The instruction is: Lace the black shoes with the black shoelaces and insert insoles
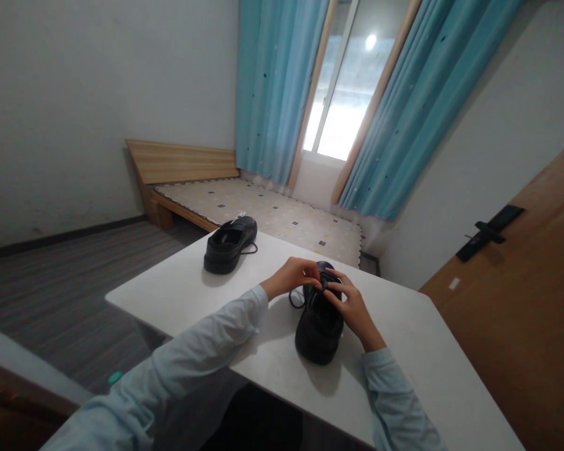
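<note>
A black lace-up shoe (319,335) stands on the white table (399,351), heel towards me. At its lacing, my left hand (296,275) is closed in a pinch on the black shoelace (297,302), part of which loops out on the left side. My right hand (350,304) grips the right side of the shoe's opening, thumb and fingers bent near the tongue. The fingers partly hide the eyelets and the lace's ends. Farther left, a second black shoe (223,258) sits untouched, with a lace trailing onto the table on its right.
Behind the table is a wooden bed (183,160) with a patterned mattress (277,210). Blue curtains (282,88) hang by a window (348,94). A wooden door (521,300) with a black handle (491,232) stands right. A small green object (115,378) lies at lower left.
</note>
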Demonstrator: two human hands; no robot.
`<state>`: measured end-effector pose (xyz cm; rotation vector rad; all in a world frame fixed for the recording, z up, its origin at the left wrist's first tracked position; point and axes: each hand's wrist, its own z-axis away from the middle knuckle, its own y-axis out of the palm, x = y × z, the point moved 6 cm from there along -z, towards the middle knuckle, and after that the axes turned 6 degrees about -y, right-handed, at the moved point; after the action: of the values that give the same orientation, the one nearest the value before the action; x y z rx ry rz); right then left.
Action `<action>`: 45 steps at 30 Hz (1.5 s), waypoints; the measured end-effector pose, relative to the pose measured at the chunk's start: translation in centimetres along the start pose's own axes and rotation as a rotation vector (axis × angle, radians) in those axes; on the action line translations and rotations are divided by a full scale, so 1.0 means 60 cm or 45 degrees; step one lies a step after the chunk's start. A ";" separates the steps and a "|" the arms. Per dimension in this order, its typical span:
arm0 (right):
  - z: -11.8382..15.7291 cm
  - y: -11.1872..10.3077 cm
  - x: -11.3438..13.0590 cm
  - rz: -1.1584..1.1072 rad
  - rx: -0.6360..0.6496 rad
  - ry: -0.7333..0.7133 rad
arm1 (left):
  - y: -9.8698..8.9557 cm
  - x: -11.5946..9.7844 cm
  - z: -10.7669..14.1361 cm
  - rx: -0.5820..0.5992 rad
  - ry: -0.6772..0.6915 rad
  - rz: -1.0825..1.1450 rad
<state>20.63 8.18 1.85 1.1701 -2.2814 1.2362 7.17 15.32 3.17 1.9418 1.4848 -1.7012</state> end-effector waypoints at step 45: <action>0.026 -0.103 -0.038 -0.710 -1.049 0.289 | 0.023 0.022 0.008 0.317 -0.054 -0.006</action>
<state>26.98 6.24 3.08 1.1218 -1.7901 0.1628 7.68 15.07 1.31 2.0038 1.3185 -1.9995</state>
